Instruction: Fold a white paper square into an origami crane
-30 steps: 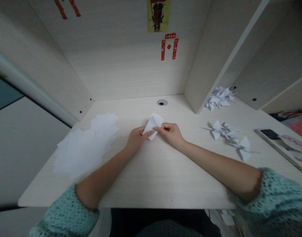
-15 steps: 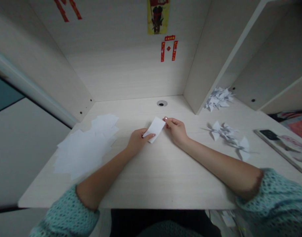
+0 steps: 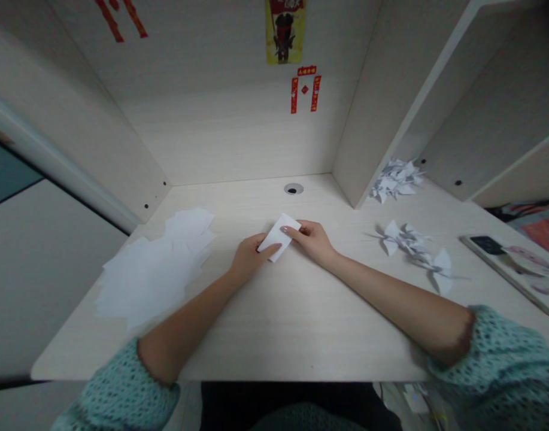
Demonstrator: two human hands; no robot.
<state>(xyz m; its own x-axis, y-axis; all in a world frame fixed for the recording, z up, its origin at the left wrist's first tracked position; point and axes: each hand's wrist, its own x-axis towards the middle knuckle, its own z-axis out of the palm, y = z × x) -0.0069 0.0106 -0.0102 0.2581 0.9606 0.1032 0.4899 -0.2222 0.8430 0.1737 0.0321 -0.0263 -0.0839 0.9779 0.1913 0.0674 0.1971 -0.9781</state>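
A small folded white paper lies flat on the pale wooden desk near its middle. My left hand presses on the paper's lower left end with its fingers curled. My right hand rests against the paper's right edge, one finger stretched across its top. Both forearms reach in from the bottom of the view, in teal knitted sleeves.
A loose spread of white paper sheets covers the desk's left part. Several folded paper figures lie at the right, more in the shelf recess. A phone on a book sits far right. A cable hole is behind.
The paper, held raised as a pointed fold a second ago, now lies flat as a rectangle. My right hand slid from its far corner back onto its top edge.
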